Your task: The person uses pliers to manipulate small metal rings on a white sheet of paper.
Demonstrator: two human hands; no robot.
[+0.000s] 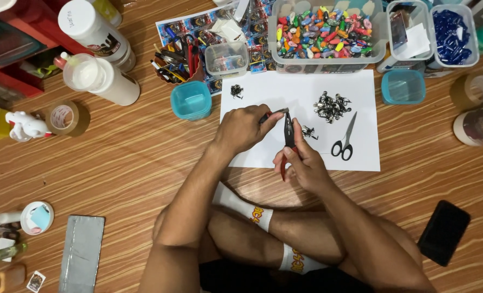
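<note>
Two white cylindrical bottles (97, 33) with partly dark labels are noted lying at the upper left. A printed sheet of blue sticker panels (198, 24) is seen under the containers at top centre. A black phone (443, 232), screen dark, is recorded at lower right. A small printed card (36, 281), possibly a sticker, lies at bottom left.
</note>
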